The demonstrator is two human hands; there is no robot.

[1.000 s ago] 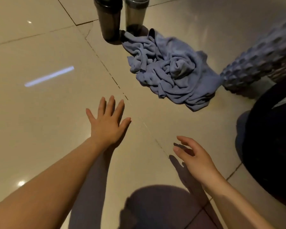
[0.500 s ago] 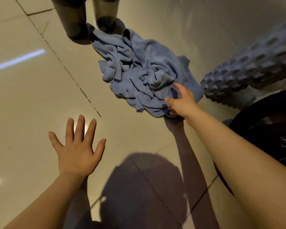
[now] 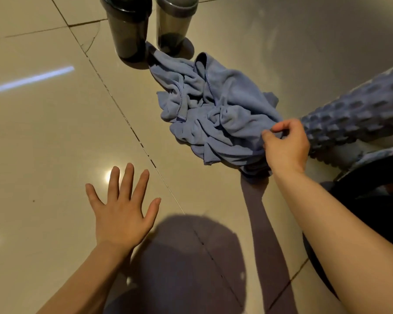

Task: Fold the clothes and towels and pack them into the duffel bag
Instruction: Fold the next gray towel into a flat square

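A: Item: crumpled blue terry towel (image 3: pixel 216 114), on the tiled floor (image 3: pixel 55 137) beside a knobbly grey foam roller (image 3: pixel 354 114).
B: Right hand (image 3: pixel 285 146) pinches its edge, likely to lift; left hand (image 3: pixel 123 214) spread flat, empty.

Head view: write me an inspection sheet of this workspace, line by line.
Surface: glossy beige tiled floor with dark grout lines and light glare.
Job's things: blue towel crumpled in a heap, unfolded; black duffel bag partly visible at the right edge.
Clutter: two lidded tumblers, dark tumbler and clear tumbler, upright at the towel's far end; knobbed foam roller lying beside the towel.
Grips: right hand pinches the towel's near edge; left hand open with fingers spread over the floor, contact unclear.
Cables: nothing seen.
Surroundings: the person's shadow on the tiles; nothing else seen.
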